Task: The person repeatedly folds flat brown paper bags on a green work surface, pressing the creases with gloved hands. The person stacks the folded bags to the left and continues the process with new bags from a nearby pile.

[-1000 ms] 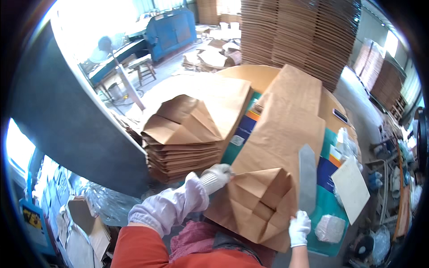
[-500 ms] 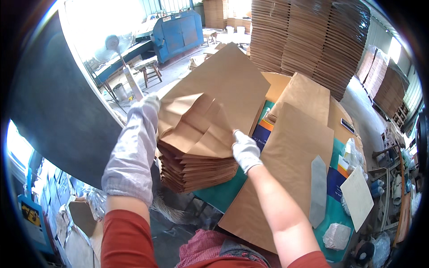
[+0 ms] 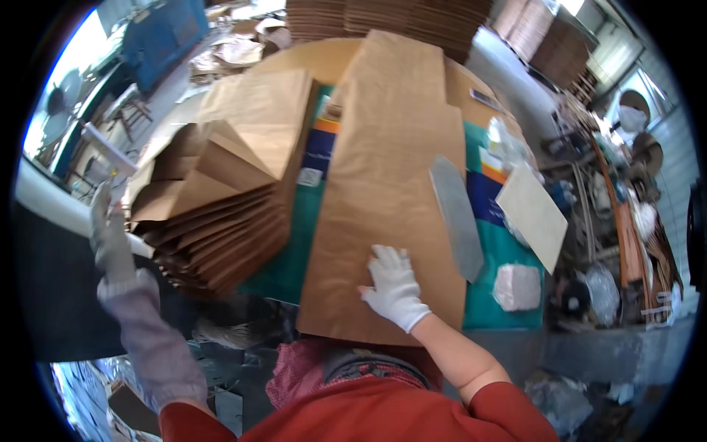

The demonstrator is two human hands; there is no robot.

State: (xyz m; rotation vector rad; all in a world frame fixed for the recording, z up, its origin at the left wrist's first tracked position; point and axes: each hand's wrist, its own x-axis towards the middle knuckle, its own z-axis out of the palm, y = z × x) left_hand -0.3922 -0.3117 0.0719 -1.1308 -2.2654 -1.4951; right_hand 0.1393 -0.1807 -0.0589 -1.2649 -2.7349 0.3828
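My right hand (image 3: 394,287), in a white glove with bare fingertips, lies with fingers spread on a long pile of flat brown paper (image 3: 390,177). To its left stands a thick stack of brown paper bags (image 3: 221,184), their folded ends fanned open toward me. My left hand (image 3: 110,236), also gloved, is at the stack's left side with fingers stretched out and nothing seen in them. It is somewhat blurred, and I cannot tell whether it touches the bags. A grey pointed flat strip (image 3: 454,217) rests on the right edge of the flat paper.
A teal printed sheet (image 3: 501,254) covers the table beneath the paper. On the right are a whitish block (image 3: 517,287), a cream board (image 3: 534,217), crumpled clear plastic (image 3: 507,144) and a phone (image 3: 486,99). A dark panel (image 3: 55,287) stands at left; cardboard stacks (image 3: 383,16) rise behind.
My right hand has left the folded bag ends and now lies on the flat paper. My left hand has let go of the top bag and moved outward. The view has turned right.
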